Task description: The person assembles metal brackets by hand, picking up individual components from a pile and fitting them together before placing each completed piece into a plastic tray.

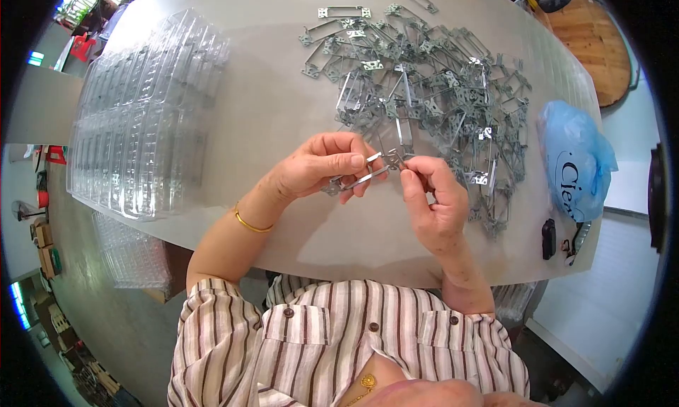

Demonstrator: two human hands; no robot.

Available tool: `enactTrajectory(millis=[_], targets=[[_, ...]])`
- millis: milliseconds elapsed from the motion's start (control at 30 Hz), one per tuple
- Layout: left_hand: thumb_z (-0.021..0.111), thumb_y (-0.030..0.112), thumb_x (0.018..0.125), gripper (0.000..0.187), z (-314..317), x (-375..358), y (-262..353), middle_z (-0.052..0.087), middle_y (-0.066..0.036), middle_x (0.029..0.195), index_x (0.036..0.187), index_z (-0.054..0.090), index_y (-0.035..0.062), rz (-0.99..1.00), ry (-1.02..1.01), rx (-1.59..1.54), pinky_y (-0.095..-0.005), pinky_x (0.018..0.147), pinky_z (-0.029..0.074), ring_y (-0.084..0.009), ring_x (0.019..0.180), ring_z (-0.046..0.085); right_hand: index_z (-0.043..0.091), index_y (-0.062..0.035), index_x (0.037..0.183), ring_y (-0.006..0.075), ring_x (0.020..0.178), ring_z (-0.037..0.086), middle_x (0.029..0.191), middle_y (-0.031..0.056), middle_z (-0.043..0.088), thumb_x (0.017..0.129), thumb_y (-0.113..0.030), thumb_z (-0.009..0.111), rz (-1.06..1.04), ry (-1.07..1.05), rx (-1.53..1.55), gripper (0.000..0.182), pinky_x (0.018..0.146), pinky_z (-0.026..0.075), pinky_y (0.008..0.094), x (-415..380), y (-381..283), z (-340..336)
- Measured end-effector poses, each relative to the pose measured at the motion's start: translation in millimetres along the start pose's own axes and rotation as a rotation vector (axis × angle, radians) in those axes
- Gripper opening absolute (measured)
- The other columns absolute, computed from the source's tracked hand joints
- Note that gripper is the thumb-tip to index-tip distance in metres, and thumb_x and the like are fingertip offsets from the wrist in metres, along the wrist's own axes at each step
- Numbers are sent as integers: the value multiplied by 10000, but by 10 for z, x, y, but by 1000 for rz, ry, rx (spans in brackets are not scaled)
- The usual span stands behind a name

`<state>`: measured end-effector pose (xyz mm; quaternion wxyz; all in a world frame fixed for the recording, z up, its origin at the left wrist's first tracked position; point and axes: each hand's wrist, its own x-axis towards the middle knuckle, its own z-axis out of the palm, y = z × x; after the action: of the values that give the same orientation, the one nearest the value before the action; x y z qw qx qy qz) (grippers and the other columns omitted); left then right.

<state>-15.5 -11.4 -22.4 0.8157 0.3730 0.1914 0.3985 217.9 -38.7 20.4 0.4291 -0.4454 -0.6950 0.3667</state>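
Trays (pixel 145 124) of clear plastic, ribbed and stacked at the left of the bench (pixel 258 74). Below and slightly right of these, beyond the bench edge, a lower stack (pixel 127 251) of clear plastic. Next toward the right, a gold bracelet (pixel 253 227) around the left wrist, then the left grip (pixel 329 165), closed around a held bracket (pixel 371 176), with thumb extended toward the right and fingers curled about the metal.

Held bracket: narrow, open metal frame with slender parallel rails, located between both hands, above the near middle of the bench. Long axis oblique, from lower left, under the left fingers, to upper right; right end directed toward the right fingertips and slightly away from the torso. At that end, the right grip (pixel 438 202), pinching between thumb and forefinger; exact contact partly hidden by the fingers.

Beyond and to the right of the hands, a broad pile of brackets (pixel 453 103), similar in form, tangled, and pointing in many directions. Farther right, near the bench edge, a blue plastic bag (pixel 576 159) with dark lettering; just below it, a small black object (pixel 549 239), elongated nearly toward the torso.
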Motion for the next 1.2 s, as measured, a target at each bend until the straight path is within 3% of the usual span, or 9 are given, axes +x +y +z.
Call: enactTrajectory(millis=[300, 367, 500, 733, 767, 900, 1200], targets=[[665, 194, 993, 205, 46, 2, 33, 679, -184, 1031, 877, 641, 26, 28, -2, 30, -251, 511, 482, -156, 744, 659, 632, -37, 1053, 28, 597, 538, 722, -9, 613, 962, -25, 665, 12, 8, -24, 98, 523, 443, 218, -12, 13, 12], [717, 194, 973, 210, 56, -3, 55, 647, -75, 944, 857, 664, 28, 3, 16, 100, -261, 538, 476, -158, 904, 691, 632, -37, 1044, 32, 589, 537, 708, -8, 606, 963, -28, 665, 28, -2, -40, 88, 520, 443, 222, -24, -6, -7], [739, 185, 958, 228, 34, -7, 55, 637, -60, 948, 811, 664, 28, -20, 4, 148, -266, 546, 471, -161, 969, 688, 614, -34, 1079, 49, 573, 537, 681, 9, 592, 971, -33, 651, 10, -16, -97, 114, 517, 442, 231, -42, -27, -5], [759, 199, 936, 216, 82, -12, 60, 648, -34, 923, 813, 675, 44, -65, -29, 330, -250, 580, 465, -88, 723, 586, 557, -13, 1220, 77, 593, 596, 723, 55, 649, 999, -73, 643, 140, -59, -31, 244, 561, 484, 244, -102, -169, 16], [763, 202, 931, 217, 88, -12, 59, 649, -28, 921, 814, 675, 42, -85, -29, 360, -246, 581, 461, -80, 685, 558, 558, -4, 1240, 83, 603, 609, 738, 58, 662, 1012, -101, 634, 231, -94, 46, 260, 571, 499, 248, -88, -214, 3], [749, 151, 929, 196, 35, -6, 10, 664, -50, 982, 801, 661, 31, -91, -52, 351, -242, 599, 472, -84, 699, 576, 554, 11, 1289, 94, 611, 620, 753, 50, 674, 1042, -169, 604, 402, -204, 234, 310, 582, 521, 247, -87, -164, -37], [738, 132, 920, 121, 4, -2, -17, 662, -14, 876, 904, 659, 42, -157, -42, 417, -231, 585, 453, -68, 678, 552, 593, -17, 1146, 89, 554, 620, 731, 54, 673, 1054, -234, 583, 582, -276, 442, 236, 481, 514, 231, -16, -52, -70]])
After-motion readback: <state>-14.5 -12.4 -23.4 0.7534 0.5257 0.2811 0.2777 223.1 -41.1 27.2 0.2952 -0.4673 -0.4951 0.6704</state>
